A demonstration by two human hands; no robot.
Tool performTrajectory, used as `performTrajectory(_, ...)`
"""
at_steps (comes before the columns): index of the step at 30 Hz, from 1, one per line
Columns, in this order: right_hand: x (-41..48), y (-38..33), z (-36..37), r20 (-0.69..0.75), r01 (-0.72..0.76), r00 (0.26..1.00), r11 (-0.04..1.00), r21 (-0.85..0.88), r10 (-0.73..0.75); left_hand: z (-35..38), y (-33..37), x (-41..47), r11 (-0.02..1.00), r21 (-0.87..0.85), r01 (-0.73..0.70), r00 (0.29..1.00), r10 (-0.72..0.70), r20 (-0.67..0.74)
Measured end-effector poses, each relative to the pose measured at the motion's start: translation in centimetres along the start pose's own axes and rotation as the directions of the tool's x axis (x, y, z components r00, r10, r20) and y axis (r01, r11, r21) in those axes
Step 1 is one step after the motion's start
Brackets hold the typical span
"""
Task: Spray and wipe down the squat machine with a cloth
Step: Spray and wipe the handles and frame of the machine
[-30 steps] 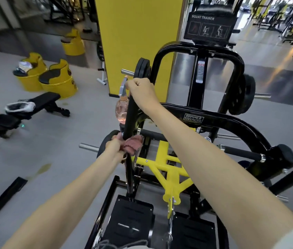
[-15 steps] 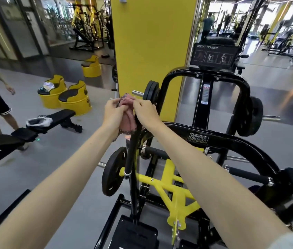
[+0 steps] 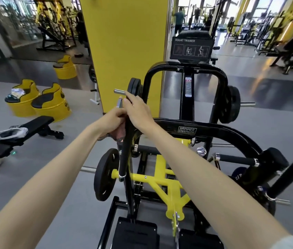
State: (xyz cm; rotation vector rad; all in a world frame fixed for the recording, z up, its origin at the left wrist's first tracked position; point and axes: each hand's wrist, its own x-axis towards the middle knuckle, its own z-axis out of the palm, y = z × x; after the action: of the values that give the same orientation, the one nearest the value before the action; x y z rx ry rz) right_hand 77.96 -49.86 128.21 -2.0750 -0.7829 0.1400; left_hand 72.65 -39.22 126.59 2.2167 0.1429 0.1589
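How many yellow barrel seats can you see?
3: one barrel seat beside another at left, a third farther back near the yellow pillar. More may be hidden.

machine frame (image 3: 185, 69): glossy black, with a white-lettered maker's badge
inner frame (image 3: 160, 178): bright yellow
cloth (image 3: 119, 133): pink, with a grey netted edge
weight plate (image 3: 105, 174): matt black
sign (image 3: 191, 48): black, with white lettering and small figures
pillar (image 3: 127, 42): plain yellow
barrel seats (image 3: 52, 105): yellow, with black tops
bench (image 3: 37, 124): black
floor (image 3: 70, 194): plain grey
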Motion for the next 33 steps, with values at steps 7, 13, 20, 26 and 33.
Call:
performTrajectory(7,-0.6,0.0,0.3,-0.109,0.02,0.994,0.992,0.125,-0.006,3.0,-6.6,-0.7,0.996,0.064,0.067,0.982,-0.077,0.171)
performTrajectory(13,-1.0,-0.2,0.6,-0.193,0.019,0.981,0.968,0.249,0.03,5.7,-12.3,-1.3,0.972,0.17,0.159,0.952,-0.197,0.236)
performTrajectory(20,-1.0,-0.3,0.9,-0.241,0.038,0.97,0.955,0.294,0.036,8.3,-17.2,-1.2,0.945,0.227,0.236,0.905,-0.299,0.302)
performTrajectory(26,-0.2,0.4,1.3,-0.258,0.059,0.966,0.954,0.294,0.019,9.2,-19.4,-1.0,0.896,0.306,0.322,0.824,-0.425,0.376)
performTrajectory(33,-0.1,0.4,1.0,-0.221,0.074,0.975,0.944,0.32,-0.001,9.2,-20.9,-0.9,0.849,0.267,0.455,0.718,-0.528,0.454)
